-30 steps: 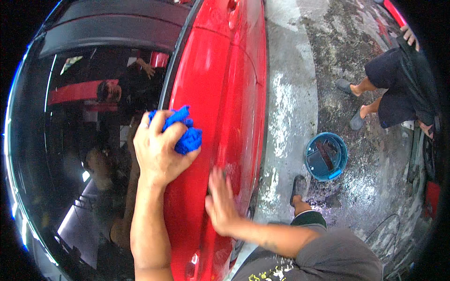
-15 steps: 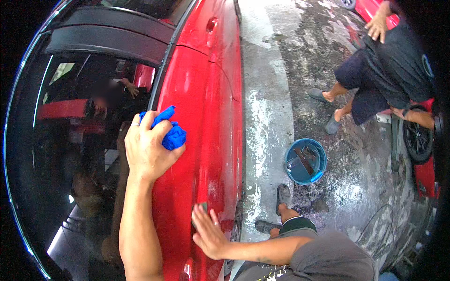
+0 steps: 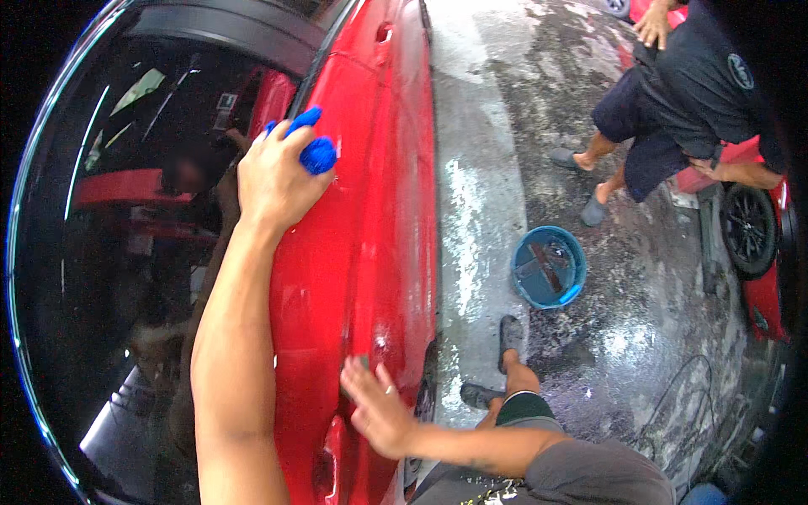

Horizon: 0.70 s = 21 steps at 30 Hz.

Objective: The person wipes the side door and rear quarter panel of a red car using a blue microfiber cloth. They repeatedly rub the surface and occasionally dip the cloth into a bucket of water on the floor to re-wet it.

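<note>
My left hand (image 3: pixel 282 177) is closed round a crumpled blue cloth (image 3: pixel 318 156), which shows beyond the thumb and fingertips. It rests where the dark window glass (image 3: pixel 151 252) meets the red car door (image 3: pixel 316 286). Lower on the door panel, my right hand (image 3: pixel 379 411) lies with its fingers pressed over a small dark greenish pad (image 3: pixel 364 362). Only the pad's edge shows above the fingertips; its kind is hidden. A recessed red door handle (image 3: pixel 334 454) is just below that hand.
On the wet concrete floor (image 3: pixel 623 353) stands a blue bucket (image 3: pixel 549 305) of water with a dark flat piece in it. Another person (image 3: pixel 665 109) in dark clothes is at the upper right, near a second red car's black wheel (image 3: pixel 749 231). A thin cable (image 3: pixel 707 396) loops across the floor.
My left hand with the blue cloth has moved forward along the window edge. My right hand has moved little on the door. The view has shifted slightly.
</note>
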Motion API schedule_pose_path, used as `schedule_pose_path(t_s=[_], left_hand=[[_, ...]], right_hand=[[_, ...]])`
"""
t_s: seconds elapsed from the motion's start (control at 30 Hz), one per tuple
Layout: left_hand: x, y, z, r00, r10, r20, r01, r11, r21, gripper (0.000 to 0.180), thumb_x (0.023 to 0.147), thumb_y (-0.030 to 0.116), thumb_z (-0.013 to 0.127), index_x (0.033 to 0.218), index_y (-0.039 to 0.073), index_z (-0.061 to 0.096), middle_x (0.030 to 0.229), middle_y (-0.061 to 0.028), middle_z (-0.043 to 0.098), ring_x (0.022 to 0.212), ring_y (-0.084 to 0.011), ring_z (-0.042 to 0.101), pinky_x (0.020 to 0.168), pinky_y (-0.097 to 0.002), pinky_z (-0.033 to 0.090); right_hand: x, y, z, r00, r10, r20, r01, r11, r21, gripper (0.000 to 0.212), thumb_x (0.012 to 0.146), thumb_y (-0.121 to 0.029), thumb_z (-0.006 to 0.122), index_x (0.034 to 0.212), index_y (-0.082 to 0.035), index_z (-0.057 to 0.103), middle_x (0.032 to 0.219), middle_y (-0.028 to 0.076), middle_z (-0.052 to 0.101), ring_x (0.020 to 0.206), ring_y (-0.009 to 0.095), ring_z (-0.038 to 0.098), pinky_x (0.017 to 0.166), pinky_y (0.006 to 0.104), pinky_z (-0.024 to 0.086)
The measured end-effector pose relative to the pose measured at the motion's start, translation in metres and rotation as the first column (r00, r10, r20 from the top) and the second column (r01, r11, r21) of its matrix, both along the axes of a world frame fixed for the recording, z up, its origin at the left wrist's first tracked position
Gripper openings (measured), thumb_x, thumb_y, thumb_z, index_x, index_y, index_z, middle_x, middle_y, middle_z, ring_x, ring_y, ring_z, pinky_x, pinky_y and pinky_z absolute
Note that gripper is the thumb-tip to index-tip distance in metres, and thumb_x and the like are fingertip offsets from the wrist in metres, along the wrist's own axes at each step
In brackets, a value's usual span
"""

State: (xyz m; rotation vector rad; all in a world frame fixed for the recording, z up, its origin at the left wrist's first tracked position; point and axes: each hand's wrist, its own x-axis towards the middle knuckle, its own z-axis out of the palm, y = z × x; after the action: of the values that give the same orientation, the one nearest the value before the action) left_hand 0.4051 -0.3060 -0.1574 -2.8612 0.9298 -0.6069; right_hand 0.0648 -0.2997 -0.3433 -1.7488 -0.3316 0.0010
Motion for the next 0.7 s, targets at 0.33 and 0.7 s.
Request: schedule_pose_path(t_s=[0.33,0.7], left_hand=[[0.008,0.015,-0.011,0.998,-0.03,0.061,0.038,0.991,-0.131,0.045,0.073,0.039,0.084,0.103,0.006,0.08,0.108,-0.0188,0.075,0.096,-0.0387,0.075,0.087,-0.0477,0.059],[0.003,0.016,-0.015,0.999,0.045,0.012,-0.045,0.999,-0.029,0.055,0.07,0.043,0.083,0.113,0.008,0.081,0.121,-0.0194,0.075,0.106,-0.0398,0.074,0.094,-0.0493,0.059]], right_hand=[[0.113,-0.083,-0.002,0.935,-0.039,-0.352,0.307,0.586,0.75,0.067,0.118,-0.032,0.045,0.173,-0.009,0.014,0.178,0.016,0.022,0.158,0.032,0.036,0.128,0.0457,0.032],[0.015,0.029,-0.004,0.982,-0.183,-0.043,0.184,0.982,0.028,0.077,0.115,-0.044,0.033,0.171,0.003,0.008,0.179,0.027,0.005,0.167,0.043,0.001,0.132,0.0625,0.001]])
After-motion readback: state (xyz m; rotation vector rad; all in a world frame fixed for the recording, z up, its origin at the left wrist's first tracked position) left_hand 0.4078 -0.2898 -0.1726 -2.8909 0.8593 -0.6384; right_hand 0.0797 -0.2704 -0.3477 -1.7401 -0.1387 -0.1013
